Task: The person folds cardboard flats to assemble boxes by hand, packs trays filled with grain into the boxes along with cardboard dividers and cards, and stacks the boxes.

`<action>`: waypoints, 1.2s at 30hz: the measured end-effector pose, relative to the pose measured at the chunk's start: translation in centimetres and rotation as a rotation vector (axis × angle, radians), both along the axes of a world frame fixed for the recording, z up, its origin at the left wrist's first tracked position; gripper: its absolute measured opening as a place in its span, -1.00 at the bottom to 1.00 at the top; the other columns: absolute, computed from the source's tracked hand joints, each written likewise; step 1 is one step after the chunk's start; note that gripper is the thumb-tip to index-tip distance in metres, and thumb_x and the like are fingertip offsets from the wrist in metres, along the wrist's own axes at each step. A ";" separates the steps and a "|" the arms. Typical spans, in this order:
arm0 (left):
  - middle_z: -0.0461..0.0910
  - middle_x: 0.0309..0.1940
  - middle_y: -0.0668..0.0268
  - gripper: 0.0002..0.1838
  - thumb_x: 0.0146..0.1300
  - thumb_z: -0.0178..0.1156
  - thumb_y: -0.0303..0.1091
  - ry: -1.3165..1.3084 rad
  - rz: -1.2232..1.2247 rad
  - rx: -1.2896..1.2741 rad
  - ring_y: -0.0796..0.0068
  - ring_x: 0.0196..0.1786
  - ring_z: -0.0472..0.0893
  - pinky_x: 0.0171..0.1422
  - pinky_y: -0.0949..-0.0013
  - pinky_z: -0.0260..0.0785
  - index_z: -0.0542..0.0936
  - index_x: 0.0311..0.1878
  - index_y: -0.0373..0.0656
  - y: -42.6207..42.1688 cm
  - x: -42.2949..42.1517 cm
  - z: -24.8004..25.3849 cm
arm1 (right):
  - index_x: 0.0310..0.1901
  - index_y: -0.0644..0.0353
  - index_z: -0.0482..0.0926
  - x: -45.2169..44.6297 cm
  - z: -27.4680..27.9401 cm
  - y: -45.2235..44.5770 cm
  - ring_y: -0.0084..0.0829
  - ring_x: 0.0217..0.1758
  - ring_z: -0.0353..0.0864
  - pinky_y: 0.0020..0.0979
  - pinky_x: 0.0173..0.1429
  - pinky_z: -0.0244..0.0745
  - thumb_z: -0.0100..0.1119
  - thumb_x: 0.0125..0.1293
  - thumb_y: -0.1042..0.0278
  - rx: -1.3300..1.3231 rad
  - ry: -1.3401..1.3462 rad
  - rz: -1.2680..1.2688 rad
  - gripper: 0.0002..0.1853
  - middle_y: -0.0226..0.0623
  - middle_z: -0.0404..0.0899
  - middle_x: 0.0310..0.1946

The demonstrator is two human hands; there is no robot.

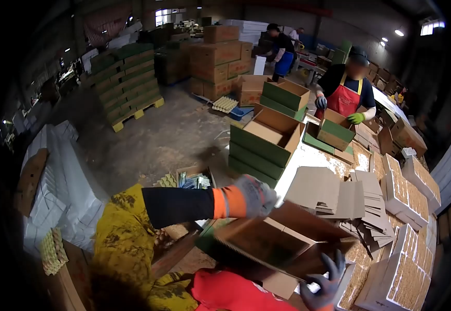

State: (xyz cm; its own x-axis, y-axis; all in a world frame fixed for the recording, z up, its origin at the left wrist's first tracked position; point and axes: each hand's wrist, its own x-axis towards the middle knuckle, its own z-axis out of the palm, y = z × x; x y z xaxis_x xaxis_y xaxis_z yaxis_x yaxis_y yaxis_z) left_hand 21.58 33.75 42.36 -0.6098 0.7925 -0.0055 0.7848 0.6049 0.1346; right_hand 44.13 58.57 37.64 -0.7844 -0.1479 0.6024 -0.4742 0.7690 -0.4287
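A green and brown cardboard box (267,241) lies in front of me, its open top facing up and slightly blurred. My left hand (256,197), in a grey glove with an orange cuff, is above the box's far left side. Motion smears its fingers, so their grip is unclear. Beside the box's near right corner is my right hand (324,282), also gloved in grey, with fingers spread apart; whether it touches the cardboard I cannot tell. Flat cardboard pieces (313,189) lie in a loose pile beyond the box.
Stacked green boxes (259,150) stand ahead. A co-worker in a red apron (342,98) handles another box (335,129) across the table. White blocks with brown, grainy tops (409,197) line the right side. Wrapped white material (62,181) and a loaded pallet (137,111) are at left.
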 end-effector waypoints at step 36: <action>0.56 -0.12 0.27 -0.59 0.42 -0.08 -0.08 0.274 0.144 0.983 0.37 -0.13 0.55 -0.04 0.38 0.42 0.47 0.09 -0.21 -0.9 1.1 -14.4 | 0.28 0.26 0.28 -2.3 -2.9 6.1 -0.39 0.09 0.50 -0.39 0.20 0.41 0.21 0.22 0.44 -1.453 -0.631 0.191 -0.42 -0.26 0.49 0.05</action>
